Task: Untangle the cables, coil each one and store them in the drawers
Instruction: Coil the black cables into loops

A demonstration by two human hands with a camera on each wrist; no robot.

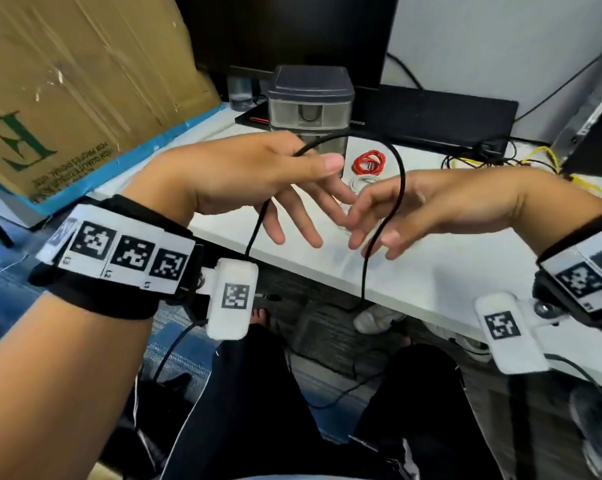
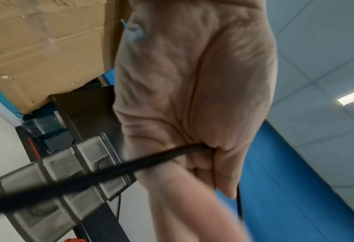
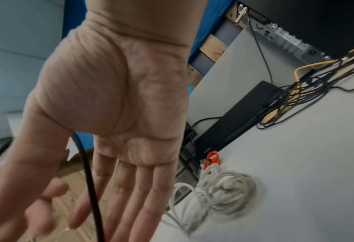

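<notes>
A: One long thin black rubber cable (image 1: 401,174) is up in the air over the white flat table (image 1: 431,282). My left hand (image 1: 244,178) pinches it between thumb and pointer finger; the other fingers are spread. My right hand (image 1: 441,206) has loose, spread fingers, and the cable hangs down through them.

B: What could go wrong?

A: I think it could slip off my right hand, because nothing squeezes it there. Then the loop falls apart.

B: How many things?

A: Three cables: black, a small red coiled cable (image 1: 369,161), a white bundled cable (image 3: 221,191). One grey see-through plastic drawer box (image 1: 310,98), far back.
</notes>
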